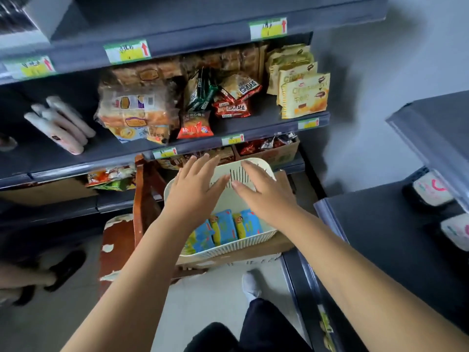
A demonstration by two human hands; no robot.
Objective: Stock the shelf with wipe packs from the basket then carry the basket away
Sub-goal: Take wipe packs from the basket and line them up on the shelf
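A cream slotted plastic basket (256, 240) rests on a cardboard box on a worn wooden chair in front of the grey shelf unit (228, 125). Blue and yellow wipe packs (224, 228) stand on edge inside its near half. Both my hands hover over the basket with fingers spread and palms down, holding nothing. My left hand (195, 189) is over the basket's left side. My right hand (264, 193) is over its right side, thumb tips nearly meeting. The far half of the basket shows bare floor.
Snack bags and bread packs (137, 110) crowd the middle shelf; pink packs (59, 123) lie at its left. A wooden chair (119, 240) stands left of the basket. Another person's feet (58, 273) are at far left. A dark shelf unit (396, 224) juts in at right.
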